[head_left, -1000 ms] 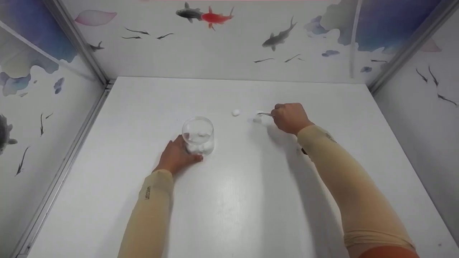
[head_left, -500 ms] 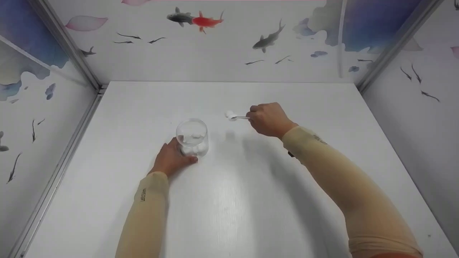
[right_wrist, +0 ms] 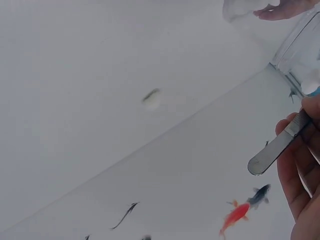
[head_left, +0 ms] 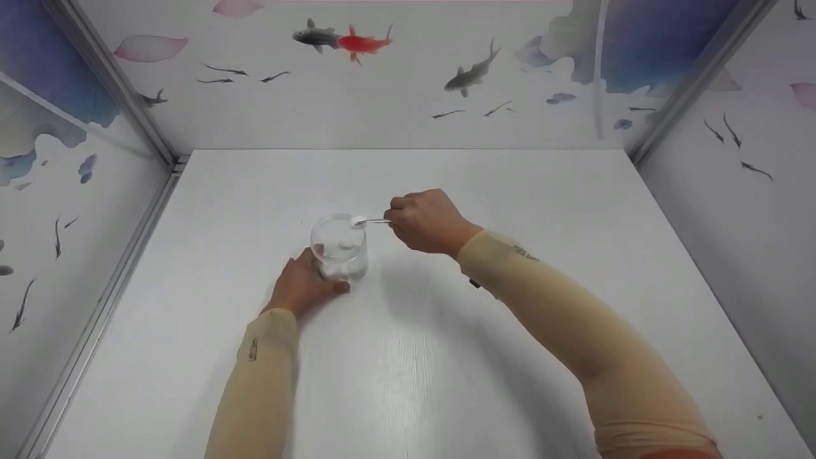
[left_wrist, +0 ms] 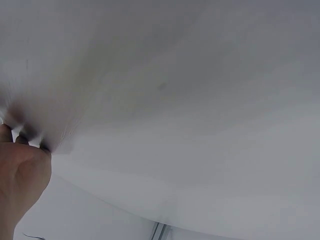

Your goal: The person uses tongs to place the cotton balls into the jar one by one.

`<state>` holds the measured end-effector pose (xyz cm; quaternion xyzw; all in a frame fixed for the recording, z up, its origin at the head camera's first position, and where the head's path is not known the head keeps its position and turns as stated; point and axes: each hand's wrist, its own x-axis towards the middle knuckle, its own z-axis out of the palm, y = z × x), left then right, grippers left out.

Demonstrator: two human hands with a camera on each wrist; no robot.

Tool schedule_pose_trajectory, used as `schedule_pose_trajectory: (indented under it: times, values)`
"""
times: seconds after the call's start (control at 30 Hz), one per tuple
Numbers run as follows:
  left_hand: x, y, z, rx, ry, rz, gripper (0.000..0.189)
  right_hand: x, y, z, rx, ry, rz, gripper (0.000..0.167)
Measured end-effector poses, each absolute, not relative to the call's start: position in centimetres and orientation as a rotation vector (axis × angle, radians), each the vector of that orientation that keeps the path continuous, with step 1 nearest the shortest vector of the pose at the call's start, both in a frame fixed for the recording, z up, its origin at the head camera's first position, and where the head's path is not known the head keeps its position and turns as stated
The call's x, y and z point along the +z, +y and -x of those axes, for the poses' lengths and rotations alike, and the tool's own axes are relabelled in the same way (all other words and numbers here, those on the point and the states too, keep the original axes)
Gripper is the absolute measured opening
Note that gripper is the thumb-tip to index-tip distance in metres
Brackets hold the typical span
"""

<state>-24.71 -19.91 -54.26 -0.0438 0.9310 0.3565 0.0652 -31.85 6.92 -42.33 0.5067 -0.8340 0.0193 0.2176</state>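
Observation:
In the head view my left hand grips a clear, open-topped jar from its left side, thumb across the front. Several white cotton balls lie in the bottom of the jar. My right hand pinches metal tweezers, whose tips hold one cotton ball over the right part of the jar's rim. The right wrist view shows the flat back end of the tweezers projecting from the fingers. My left fingers show at the edge of the left wrist view.
A white table spreads beneath both hands. Behind it stands a white panel printed with fish, and side panels in metal frames rise left and right. A small whitish round thing lies on the table in the right wrist view.
My right hand has carried the tweezers and their cotton ball leftward, past another ball on the table, to the jar's rim. My left hand keeps its hold on the jar.

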Motion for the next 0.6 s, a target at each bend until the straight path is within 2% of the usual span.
schedule_pose_trajectory:
  times: [0.6]
  values:
    - [-54.2, -19.9, 24.6, 1.089, 2.823, 0.114, 0.106, -43.3, 5.3, 31.3, -0.017, -2.299, -1.495, 0.013]
